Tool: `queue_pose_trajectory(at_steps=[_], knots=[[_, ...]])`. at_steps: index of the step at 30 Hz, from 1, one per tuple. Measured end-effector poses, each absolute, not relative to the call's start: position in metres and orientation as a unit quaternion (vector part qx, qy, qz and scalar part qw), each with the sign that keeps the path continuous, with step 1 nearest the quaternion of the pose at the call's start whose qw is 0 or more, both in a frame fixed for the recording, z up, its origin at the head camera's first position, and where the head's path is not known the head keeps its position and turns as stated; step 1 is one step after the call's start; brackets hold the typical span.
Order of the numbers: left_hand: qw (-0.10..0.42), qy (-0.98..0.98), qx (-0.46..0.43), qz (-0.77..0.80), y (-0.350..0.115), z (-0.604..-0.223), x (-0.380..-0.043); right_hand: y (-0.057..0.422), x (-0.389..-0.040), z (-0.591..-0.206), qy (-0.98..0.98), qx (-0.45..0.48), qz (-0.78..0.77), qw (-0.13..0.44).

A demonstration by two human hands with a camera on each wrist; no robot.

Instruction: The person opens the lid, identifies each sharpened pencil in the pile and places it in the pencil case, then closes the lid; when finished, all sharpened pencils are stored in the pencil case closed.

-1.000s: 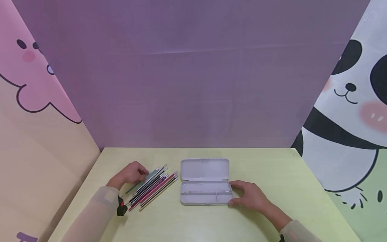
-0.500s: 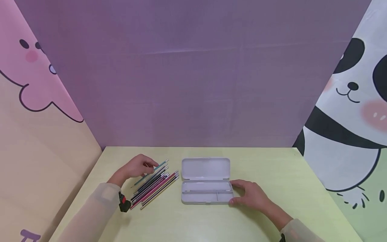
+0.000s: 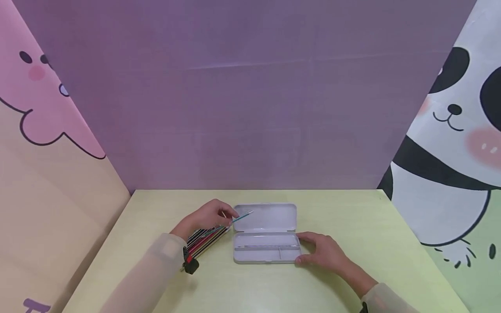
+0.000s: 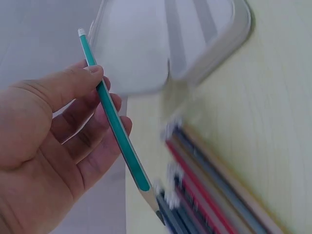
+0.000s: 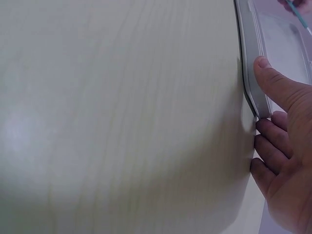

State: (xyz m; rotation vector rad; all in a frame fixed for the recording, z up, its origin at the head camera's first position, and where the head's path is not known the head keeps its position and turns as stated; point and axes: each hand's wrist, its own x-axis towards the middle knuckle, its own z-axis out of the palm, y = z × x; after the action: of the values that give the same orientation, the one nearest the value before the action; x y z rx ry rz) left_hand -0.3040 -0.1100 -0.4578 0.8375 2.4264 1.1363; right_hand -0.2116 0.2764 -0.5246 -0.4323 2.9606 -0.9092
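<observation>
My left hand (image 3: 213, 215) pinches a teal pencil (image 4: 117, 124) between thumb and fingers. The pencil's white end points away to the right, in front of the open lid, and its dark tip points down in the left wrist view. An open white pencil case (image 3: 266, 262) lies on the table, lid folded back. Thumb and fingers of my right hand (image 3: 325, 255) hold the case's right end; in the right wrist view the thumb lies along its side wall. Under my left hand and wrist, partly hidden, lies a bunch of pencils (image 4: 209, 180) in dark, red and yellowish colours.
The pale wooden table (image 3: 336, 213) meets a purple backdrop (image 3: 250, 108) at its far edge. Inside the case, dividers (image 3: 280, 253) mark off compartments. Printed panels stand left and right, with a panda (image 3: 442, 178) on the right one.
My left hand has lifted the teal pencil from the bunch and carried it right, up to the case's left side. My right hand has stayed at the case's right end.
</observation>
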Motion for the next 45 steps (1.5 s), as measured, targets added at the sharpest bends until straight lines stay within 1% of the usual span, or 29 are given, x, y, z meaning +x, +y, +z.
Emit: queue_pose_trajectory(at_steps=[8,11,16,21,34,45], knots=[[0.181,0.854,0.301,0.384,-0.058,-0.471,-0.305,0.274,-0.213,-0.524,0.946,-0.138,-0.292,0.009],[0.177,0.857,0.314,0.370,-0.041,-0.477,-0.305,0.272,-0.215,-0.523,0.947,-0.135,-0.292,0.011],[0.175,0.861,0.329,0.346,-0.021,-0.487,-0.301,0.271,-0.217,-0.521,0.950,-0.135,-0.281,0.014],[0.181,0.870,0.320,0.330,-0.008,-0.491,-0.292,0.272,-0.216,-0.520,0.951,-0.132,-0.280,0.017],[0.121,0.908,0.342,0.209,0.019,-0.496,-0.282,0.272,-0.215,-0.520,0.947,-0.122,-0.295,0.028],[0.091,0.917,0.330,0.206,0.025,-0.506,-0.278,0.275,-0.212,-0.520,0.949,-0.116,-0.292,0.030]])
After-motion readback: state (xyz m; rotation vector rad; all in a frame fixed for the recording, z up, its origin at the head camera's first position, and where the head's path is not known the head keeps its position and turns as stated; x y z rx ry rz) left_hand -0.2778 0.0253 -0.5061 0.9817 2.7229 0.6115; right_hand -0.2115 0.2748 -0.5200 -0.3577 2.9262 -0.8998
